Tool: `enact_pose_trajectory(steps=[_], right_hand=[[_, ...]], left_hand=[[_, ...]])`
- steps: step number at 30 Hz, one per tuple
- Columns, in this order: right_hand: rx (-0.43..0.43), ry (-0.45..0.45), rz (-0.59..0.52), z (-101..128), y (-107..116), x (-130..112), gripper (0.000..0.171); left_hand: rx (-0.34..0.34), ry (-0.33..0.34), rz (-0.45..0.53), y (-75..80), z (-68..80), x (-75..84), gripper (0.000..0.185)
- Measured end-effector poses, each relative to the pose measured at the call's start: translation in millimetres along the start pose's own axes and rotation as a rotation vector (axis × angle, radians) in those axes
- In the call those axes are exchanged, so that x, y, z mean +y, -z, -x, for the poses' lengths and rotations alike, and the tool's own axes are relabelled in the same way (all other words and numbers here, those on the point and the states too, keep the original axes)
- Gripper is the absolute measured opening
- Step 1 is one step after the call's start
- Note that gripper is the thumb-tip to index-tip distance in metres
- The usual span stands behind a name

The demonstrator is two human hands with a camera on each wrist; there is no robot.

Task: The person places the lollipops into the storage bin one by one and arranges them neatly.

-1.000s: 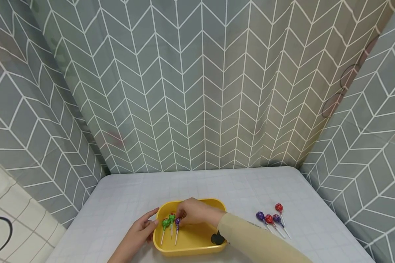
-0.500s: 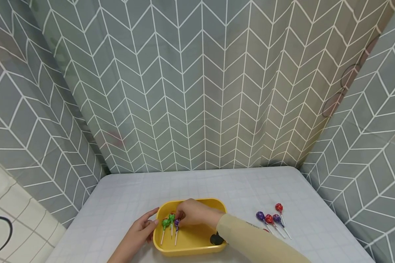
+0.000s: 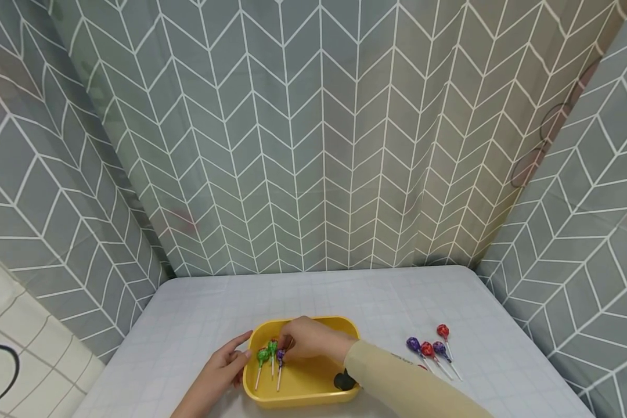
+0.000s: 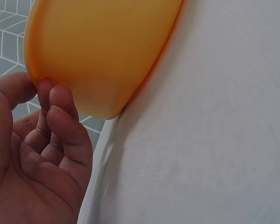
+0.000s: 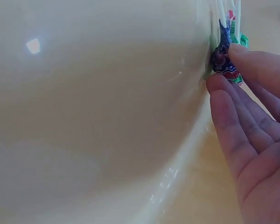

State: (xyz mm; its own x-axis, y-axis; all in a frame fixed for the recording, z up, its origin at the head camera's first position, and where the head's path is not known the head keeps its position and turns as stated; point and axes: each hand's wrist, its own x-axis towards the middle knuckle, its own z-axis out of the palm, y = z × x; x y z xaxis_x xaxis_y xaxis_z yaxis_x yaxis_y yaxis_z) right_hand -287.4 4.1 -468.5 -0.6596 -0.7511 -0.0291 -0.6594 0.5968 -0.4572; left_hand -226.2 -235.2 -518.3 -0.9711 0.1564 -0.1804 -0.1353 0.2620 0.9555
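Note:
A yellow tray [image 3: 303,400] sits near the front of the table. My left hand [image 3: 224,364] grips its left end, thumb at the rim and fingers against the outer wall [image 4: 102,51], as the left wrist view shows. Inside the tray, my right hand [image 3: 310,339] pinches a purple lollipop [image 3: 280,355] by its wrapped head; the right wrist view shows the thumb and fingertips around that head [image 5: 221,58]. Just left of it lie two green lollipops [image 3: 263,355], sticks toward me. The right palm is hidden in the head view.
On the table to the right lie several red and purple lollipops [image 3: 427,348], one partly behind my right sleeve [image 3: 397,377]. A dark round object [image 3: 344,381] shows at my right wrist, over the tray's right end. A patterned grey curtain [image 3: 313,145] stands behind the white table [image 3: 198,302].
The purple lollipop has shifted very slightly left, toward the green ones, with my right hand. The right sleeve has moved a little, showing more of a red lollipop. My left hand stays put.

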Motion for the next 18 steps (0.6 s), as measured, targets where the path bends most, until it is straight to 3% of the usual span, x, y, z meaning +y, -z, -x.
enact_pose_trajectory(steps=[10,18], right_hand=[[0.029,-0.01,-0.016,7,12,1,0.022],[0.054,-0.043,-0.152,15,32,3,0.03]], left_hand=[[0.007,0.009,-0.009,-1.4,1.8,2.9,0.072],[0.006,0.004,-0.011,-1.2,1.4,2.9,0.072]])
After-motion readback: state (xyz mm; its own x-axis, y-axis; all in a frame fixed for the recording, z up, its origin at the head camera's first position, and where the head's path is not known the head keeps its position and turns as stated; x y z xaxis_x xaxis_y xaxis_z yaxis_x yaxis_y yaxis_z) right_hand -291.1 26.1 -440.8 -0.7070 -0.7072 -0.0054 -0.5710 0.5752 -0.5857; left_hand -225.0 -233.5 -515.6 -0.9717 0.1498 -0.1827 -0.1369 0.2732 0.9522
